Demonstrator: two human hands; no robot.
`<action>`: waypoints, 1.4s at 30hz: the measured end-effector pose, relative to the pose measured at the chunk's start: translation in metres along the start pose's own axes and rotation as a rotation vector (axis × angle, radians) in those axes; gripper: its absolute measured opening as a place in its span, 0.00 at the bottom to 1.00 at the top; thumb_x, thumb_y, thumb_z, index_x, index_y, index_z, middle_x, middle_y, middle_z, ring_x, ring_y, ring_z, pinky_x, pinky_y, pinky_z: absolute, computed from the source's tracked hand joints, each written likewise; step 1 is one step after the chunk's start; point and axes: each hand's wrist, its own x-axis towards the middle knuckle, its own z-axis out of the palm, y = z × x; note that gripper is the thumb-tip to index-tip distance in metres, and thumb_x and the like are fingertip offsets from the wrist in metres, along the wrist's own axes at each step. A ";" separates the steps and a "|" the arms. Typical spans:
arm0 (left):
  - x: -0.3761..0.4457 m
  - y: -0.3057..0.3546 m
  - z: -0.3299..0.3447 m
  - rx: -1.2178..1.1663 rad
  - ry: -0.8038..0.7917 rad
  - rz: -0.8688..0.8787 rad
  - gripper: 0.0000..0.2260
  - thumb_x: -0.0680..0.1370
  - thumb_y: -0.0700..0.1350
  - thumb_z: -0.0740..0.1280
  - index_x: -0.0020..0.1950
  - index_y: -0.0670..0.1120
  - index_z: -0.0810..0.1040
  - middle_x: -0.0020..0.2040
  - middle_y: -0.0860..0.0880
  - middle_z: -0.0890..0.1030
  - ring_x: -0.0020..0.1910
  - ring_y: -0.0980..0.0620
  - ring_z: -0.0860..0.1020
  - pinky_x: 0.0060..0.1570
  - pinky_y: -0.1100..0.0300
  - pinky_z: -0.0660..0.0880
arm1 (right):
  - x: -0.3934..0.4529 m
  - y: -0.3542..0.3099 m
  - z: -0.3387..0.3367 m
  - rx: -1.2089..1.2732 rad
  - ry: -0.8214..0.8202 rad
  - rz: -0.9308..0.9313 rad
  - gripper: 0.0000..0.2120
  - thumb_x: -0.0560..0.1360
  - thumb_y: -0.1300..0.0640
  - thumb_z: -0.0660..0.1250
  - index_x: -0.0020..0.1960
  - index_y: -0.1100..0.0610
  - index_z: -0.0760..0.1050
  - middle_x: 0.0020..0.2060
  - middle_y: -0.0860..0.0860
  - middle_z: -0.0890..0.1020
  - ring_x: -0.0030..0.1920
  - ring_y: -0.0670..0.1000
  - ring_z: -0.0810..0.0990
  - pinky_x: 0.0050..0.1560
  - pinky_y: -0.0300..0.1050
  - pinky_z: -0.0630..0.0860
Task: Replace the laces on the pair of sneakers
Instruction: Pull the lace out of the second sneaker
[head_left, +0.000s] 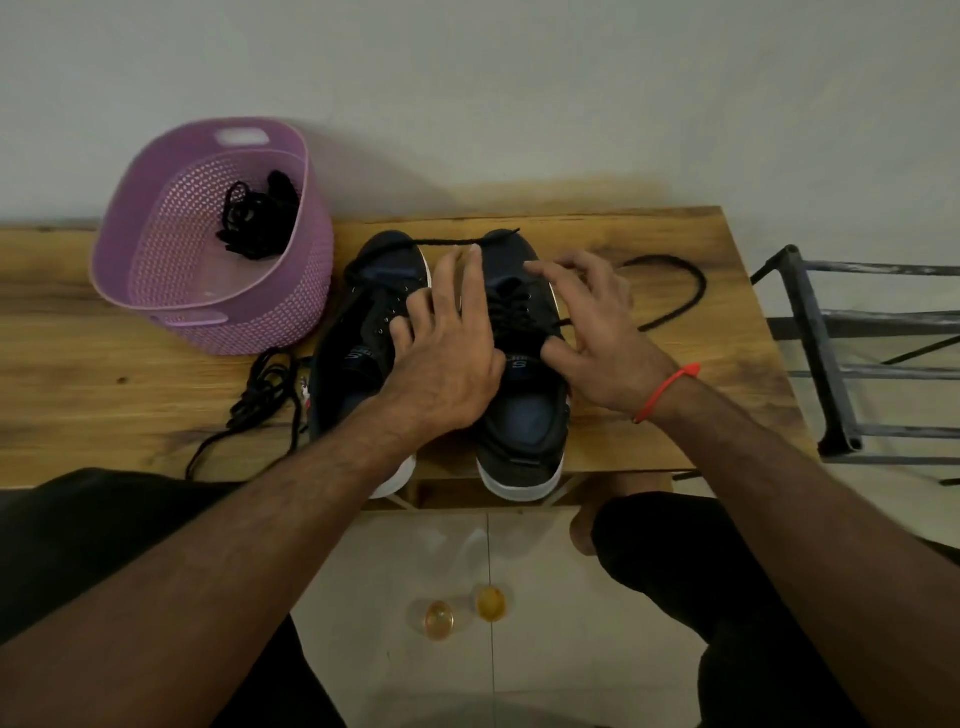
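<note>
We rest our left hand (447, 353) and right hand (597, 332), fingers spread and gripping nothing, on two dark sneakers (519, 374) at the near edge of a wooden table (104, 374). A lilac basket (171, 291) holding black laces (260, 218) crowds the left; another lace (675, 291) loops right, beside a metal rack (831, 364).

Two sneakers (363, 332) (524, 364), one basket (156, 270), two hands (447, 358) (597, 338).
</note>
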 end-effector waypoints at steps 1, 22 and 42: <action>0.001 -0.003 0.000 0.008 -0.018 -0.022 0.45 0.78 0.50 0.66 0.81 0.49 0.35 0.81 0.46 0.38 0.72 0.37 0.56 0.70 0.38 0.59 | 0.000 0.001 -0.002 0.038 -0.011 0.027 0.34 0.74 0.60 0.66 0.77 0.47 0.60 0.72 0.52 0.57 0.72 0.58 0.55 0.71 0.51 0.57; -0.002 0.007 -0.024 0.058 0.166 0.155 0.11 0.75 0.58 0.72 0.57 0.60 0.81 0.75 0.55 0.67 0.72 0.45 0.60 0.63 0.44 0.61 | -0.001 0.000 -0.014 0.117 -0.086 0.007 0.18 0.75 0.48 0.71 0.62 0.46 0.70 0.62 0.48 0.71 0.64 0.48 0.68 0.67 0.53 0.69; 0.012 0.000 -0.062 -0.797 -0.242 -0.208 0.15 0.77 0.56 0.62 0.36 0.52 0.80 0.47 0.57 0.81 0.49 0.56 0.74 0.46 0.56 0.66 | -0.004 -0.009 -0.026 0.081 -0.135 0.107 0.11 0.67 0.45 0.66 0.38 0.52 0.72 0.56 0.50 0.75 0.63 0.52 0.69 0.65 0.63 0.67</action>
